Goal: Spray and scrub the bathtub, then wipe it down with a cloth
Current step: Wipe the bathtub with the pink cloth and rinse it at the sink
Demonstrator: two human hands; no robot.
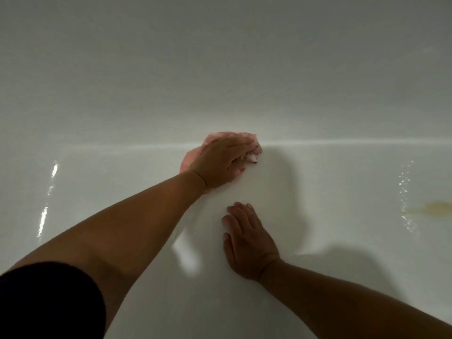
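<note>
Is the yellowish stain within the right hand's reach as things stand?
Probably yes: the right hand lies flat and empty on the tub, with only bare surface between it and the stain. The cloth is under the left hand, though.

Black fabric short sleeve [46, 302] on left upper arm, far back from the grip, beyond the elbow; plain, dark, hem curved across the arm with a soft edge. Left forearm [137, 216] bare from hem down to the grip. Left hand [220, 162] bare, crease line at wrist right behind the grip. Right hand [249, 243], just nearer than the grip, bare, fingers short with rounded tips, crease at wrist. Right forearm [342, 297] bare to frame edge.
</note>
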